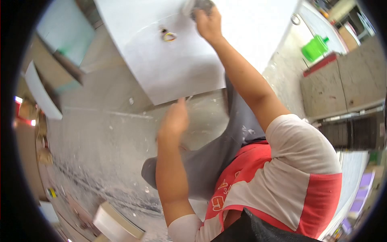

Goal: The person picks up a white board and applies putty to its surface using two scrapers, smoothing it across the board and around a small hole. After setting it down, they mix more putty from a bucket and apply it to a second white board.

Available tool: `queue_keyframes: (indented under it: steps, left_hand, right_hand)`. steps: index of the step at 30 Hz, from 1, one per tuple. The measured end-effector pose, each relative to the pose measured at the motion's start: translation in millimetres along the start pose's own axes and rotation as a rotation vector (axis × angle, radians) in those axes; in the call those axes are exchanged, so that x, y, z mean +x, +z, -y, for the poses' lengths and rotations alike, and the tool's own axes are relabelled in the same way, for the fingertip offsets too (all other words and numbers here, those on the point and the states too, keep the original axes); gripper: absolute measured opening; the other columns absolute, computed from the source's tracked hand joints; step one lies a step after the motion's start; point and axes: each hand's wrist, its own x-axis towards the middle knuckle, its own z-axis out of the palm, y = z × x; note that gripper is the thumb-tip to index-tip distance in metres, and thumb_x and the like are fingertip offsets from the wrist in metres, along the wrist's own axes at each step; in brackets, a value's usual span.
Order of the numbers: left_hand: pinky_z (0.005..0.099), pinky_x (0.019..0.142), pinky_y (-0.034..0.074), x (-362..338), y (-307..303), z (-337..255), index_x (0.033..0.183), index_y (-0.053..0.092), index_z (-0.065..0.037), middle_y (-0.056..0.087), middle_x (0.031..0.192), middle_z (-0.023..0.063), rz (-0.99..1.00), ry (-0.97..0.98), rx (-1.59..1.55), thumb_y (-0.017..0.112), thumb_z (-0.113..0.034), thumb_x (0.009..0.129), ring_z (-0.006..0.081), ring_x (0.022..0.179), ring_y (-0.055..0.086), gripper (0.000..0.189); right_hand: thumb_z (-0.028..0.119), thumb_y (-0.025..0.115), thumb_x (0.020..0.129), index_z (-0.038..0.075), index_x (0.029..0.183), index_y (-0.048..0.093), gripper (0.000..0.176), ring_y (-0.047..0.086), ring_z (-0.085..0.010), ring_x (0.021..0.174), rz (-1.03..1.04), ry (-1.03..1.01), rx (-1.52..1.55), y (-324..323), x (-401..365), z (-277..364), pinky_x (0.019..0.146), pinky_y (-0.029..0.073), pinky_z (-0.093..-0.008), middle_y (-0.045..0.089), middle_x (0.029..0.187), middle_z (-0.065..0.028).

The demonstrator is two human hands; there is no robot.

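A large white board slopes across the top of the view. Near its upper edge, my right hand is closed around a grey, blurred lump pressed against the surface, with a whitish smear beside it. At the board's lower edge is my left hand, smeared by motion, its fingers curled in; a thin pale sliver shows by the fingertips, and I cannot tell what it is. On the board lie a small yellow-and-white ring and a dark bit next to it.
Below is a dusty grey concrete floor with white specks. A green plastic jug stands at upper right, near a grey cabinet. Panels lean at upper left. A pale block lies at the bottom. My bent knee is close by.
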Motion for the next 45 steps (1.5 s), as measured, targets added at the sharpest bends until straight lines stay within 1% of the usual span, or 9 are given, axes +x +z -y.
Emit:
queue_keyframes:
  steps: [2, 5, 12, 17, 21, 23, 25, 32, 45]
  left_hand:
    - [0.0472, 0.090, 0.043, 1, -1, -5, 0.128, 0.044, -0.001, 0.056, 0.115, 0.0285, 0.024, -0.021, 0.055, 0.045, 0.004, 0.079, 0.0412, 0.110, 0.053, 0.049]
    - [0.0463, 0.090, 0.042, 8, 6, -5, 0.129, 0.043, -0.001, 0.056, 0.115, 0.0291, 0.022, -0.028, 0.060, 0.044, 0.002, 0.079, 0.0412, 0.112, 0.052, 0.050]
    - [0.0450, 0.095, 0.040, 16, 18, -9, 0.130, 0.043, 0.000, 0.054, 0.118, 0.0301, 0.139, -0.111, 0.156, 0.043, 0.003, 0.077, 0.0425, 0.114, 0.050, 0.053]
    - [0.0465, 0.089, 0.044, 7, 24, -1, 0.118, 0.048, 0.001, 0.058, 0.108, 0.0311, 0.085, -0.015, 0.173, 0.053, 0.001, 0.076, 0.0451, 0.107, 0.053, 0.043]
    - [0.0464, 0.089, 0.043, 8, 30, 5, 0.120, 0.048, 0.001, 0.057, 0.110, 0.0308, 0.101, -0.053, 0.137, 0.051, 0.002, 0.075, 0.0447, 0.109, 0.052, 0.045]
    - [0.0457, 0.091, 0.043, 20, 39, 15, 0.122, 0.048, 0.001, 0.057, 0.113, 0.0305, 0.151, -0.103, 0.164, 0.050, 0.002, 0.075, 0.0437, 0.111, 0.052, 0.047]
    - [0.0451, 0.093, 0.042, 29, 46, 17, 0.123, 0.047, 0.001, 0.056, 0.115, 0.0306, 0.167, -0.105, 0.196, 0.049, 0.002, 0.075, 0.0427, 0.113, 0.051, 0.049]
    - [0.0442, 0.098, 0.039, 60, 71, 41, 0.127, 0.045, 0.002, 0.052, 0.123, 0.0295, 0.116, -0.018, 0.183, 0.046, 0.000, 0.077, 0.0410, 0.118, 0.048, 0.050]
    - [0.0444, 0.097, 0.040, 77, 63, 44, 0.125, 0.047, -0.001, 0.053, 0.121, 0.0286, 0.152, -0.118, 0.206, 0.051, -0.001, 0.078, 0.0403, 0.118, 0.049, 0.047]
  right_hand:
    - [0.015, 0.056, 0.081, -0.002, 0.092, 0.063, 0.021, 0.058, -0.0156, 0.072, -0.106, 0.170, 0.047, -75, 14, -31, 0.068, 0.048, -0.0334, 0.065, 0.080, -0.0094]
    - [0.007, 0.056, 0.080, -0.007, 0.088, 0.059, 0.016, 0.061, -0.0174, 0.073, -0.417, 0.576, 0.247, -179, 20, -75, 0.064, 0.048, -0.0291, 0.063, 0.081, -0.0113]
    - [0.002, 0.038, 0.087, -0.009, 0.118, 0.040, 0.033, 0.057, -0.0375, 0.102, -0.674, 0.984, 0.430, -327, 3, -151, 0.080, 0.055, -0.0550, 0.050, 0.117, -0.0222]
    - [0.010, 0.048, 0.084, -0.006, 0.117, 0.047, 0.036, 0.059, -0.0360, 0.096, -0.797, 1.037, 0.280, -324, 37, -206, 0.077, 0.056, -0.0524, 0.052, 0.116, -0.0205]
    - [0.012, 0.054, 0.072, -0.005, 0.084, 0.062, 0.022, 0.057, -0.0193, 0.066, -0.446, 0.792, -0.265, -291, 70, -207, 0.055, 0.045, -0.0340, 0.060, 0.073, -0.0100]
    - [0.018, 0.053, 0.069, -0.009, 0.084, 0.062, 0.033, 0.061, -0.0350, 0.075, -0.351, 0.598, -0.512, -279, 71, -165, 0.071, 0.048, -0.0385, 0.063, 0.078, -0.0246]
    - [0.010, 0.052, 0.073, -0.005, 0.076, 0.060, 0.017, 0.054, -0.0168, 0.062, -0.375, 0.559, -0.221, -291, 55, -157, 0.054, 0.040, -0.0309, 0.058, 0.067, -0.0070]
    - [0.008, 0.046, 0.085, -0.006, 0.118, 0.044, 0.036, 0.061, -0.0379, 0.096, -0.720, 1.051, 0.441, -341, -9, -200, 0.083, 0.052, -0.0597, 0.055, 0.110, -0.0196]
    - [0.001, 0.062, 0.070, -0.011, 0.088, 0.057, 0.022, 0.058, -0.0189, 0.071, -0.487, 0.833, -0.010, -285, 31, -165, 0.063, 0.047, -0.0321, 0.060, 0.081, -0.0126]
